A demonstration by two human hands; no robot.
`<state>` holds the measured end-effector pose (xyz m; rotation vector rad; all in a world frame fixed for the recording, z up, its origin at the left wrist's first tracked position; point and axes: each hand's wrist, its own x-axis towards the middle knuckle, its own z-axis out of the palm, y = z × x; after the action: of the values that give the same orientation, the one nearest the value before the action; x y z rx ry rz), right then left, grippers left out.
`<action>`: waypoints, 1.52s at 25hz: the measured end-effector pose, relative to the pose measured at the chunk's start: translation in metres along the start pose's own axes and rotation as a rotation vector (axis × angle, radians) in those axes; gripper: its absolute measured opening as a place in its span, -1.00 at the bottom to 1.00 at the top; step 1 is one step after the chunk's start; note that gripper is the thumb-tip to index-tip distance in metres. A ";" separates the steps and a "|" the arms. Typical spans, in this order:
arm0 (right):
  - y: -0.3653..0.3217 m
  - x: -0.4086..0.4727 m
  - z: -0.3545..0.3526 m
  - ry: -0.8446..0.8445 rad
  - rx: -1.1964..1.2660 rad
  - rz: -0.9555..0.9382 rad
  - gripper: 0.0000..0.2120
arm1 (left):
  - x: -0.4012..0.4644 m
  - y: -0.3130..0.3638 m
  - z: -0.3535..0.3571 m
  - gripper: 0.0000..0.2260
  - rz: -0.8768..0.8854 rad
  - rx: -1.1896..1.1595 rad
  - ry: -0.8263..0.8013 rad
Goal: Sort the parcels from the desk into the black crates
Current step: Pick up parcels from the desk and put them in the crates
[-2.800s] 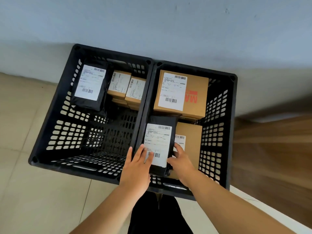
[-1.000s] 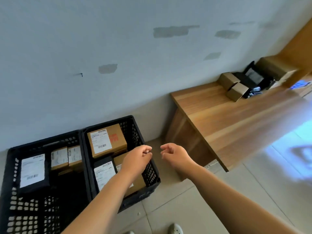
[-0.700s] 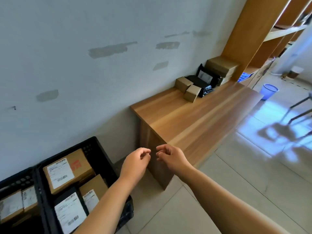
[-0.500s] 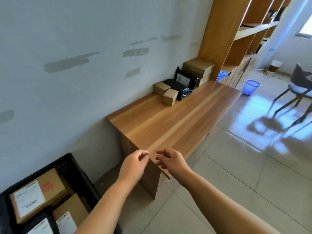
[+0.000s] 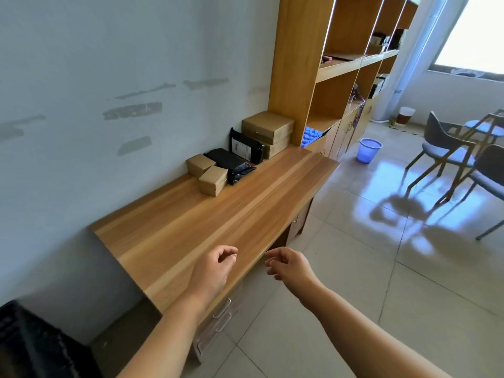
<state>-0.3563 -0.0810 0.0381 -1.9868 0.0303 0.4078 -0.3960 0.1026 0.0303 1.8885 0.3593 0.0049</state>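
Parcels lie at the far end of the wooden desk (image 5: 191, 230): two small cardboard boxes (image 5: 212, 180), a flat black bag (image 5: 229, 162), a black bag with a white label (image 5: 245, 145) leaning upright, and larger stacked cardboard boxes (image 5: 268, 128) against the shelf. My left hand (image 5: 215, 271) hovers over the desk's near front edge, fingers loosely curled, holding nothing. My right hand (image 5: 289, 266) hangs beside it over the floor, also loosely curled and holding nothing. A corner of a black crate (image 5: 24, 342) shows at the bottom left.
A tall wooden shelf unit (image 5: 327, 64) stands past the desk's far end. Drawers (image 5: 218, 317) sit under the desk. A blue waste bin (image 5: 369, 150) and grey chairs (image 5: 450, 148) stand on the tiled floor to the right.
My hands let go of the black labelled bag in the right crate. The view has swung right from the crates to the desk, and both hands now hang bare near its front edge.
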 end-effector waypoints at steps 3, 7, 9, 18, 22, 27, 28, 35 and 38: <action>0.002 0.030 -0.021 -0.018 0.016 0.000 -0.82 | 0.029 0.012 0.013 -0.83 0.007 -0.013 0.031; -0.002 0.086 -0.046 -0.026 0.028 -0.008 -0.82 | 0.089 0.018 0.039 -0.84 0.012 -0.051 0.035; -0.009 0.120 -0.059 -0.022 0.019 -0.020 -0.82 | 0.125 0.021 0.052 -0.84 0.006 -0.073 0.031; -0.073 0.306 -0.124 -0.062 -0.057 -0.078 -0.80 | 0.302 0.084 0.081 -0.85 -0.036 -0.121 0.166; -0.086 0.364 -0.132 -0.106 -0.065 -0.068 -0.83 | 0.350 0.096 0.079 -0.85 -0.053 -0.116 0.206; -0.096 0.434 -0.128 -0.201 -0.098 -0.067 -0.85 | 0.398 0.088 0.071 -0.83 -0.095 -0.099 0.277; -0.098 0.448 -0.126 -0.218 -0.109 -0.070 -0.85 | 0.404 0.086 0.069 -0.82 -0.112 -0.102 0.297; -0.111 0.578 -0.112 -0.380 -0.202 -0.092 -0.86 | 0.475 0.080 0.083 -0.81 -0.240 -0.064 0.442; -0.116 0.637 -0.118 -0.426 -0.280 -0.144 -0.84 | 0.515 0.091 0.102 -0.83 -0.293 -0.065 0.492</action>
<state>0.2987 -0.0324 -0.0046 -2.1172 -0.4577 0.7655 0.1350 0.1096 -0.0091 1.7395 0.9567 0.2851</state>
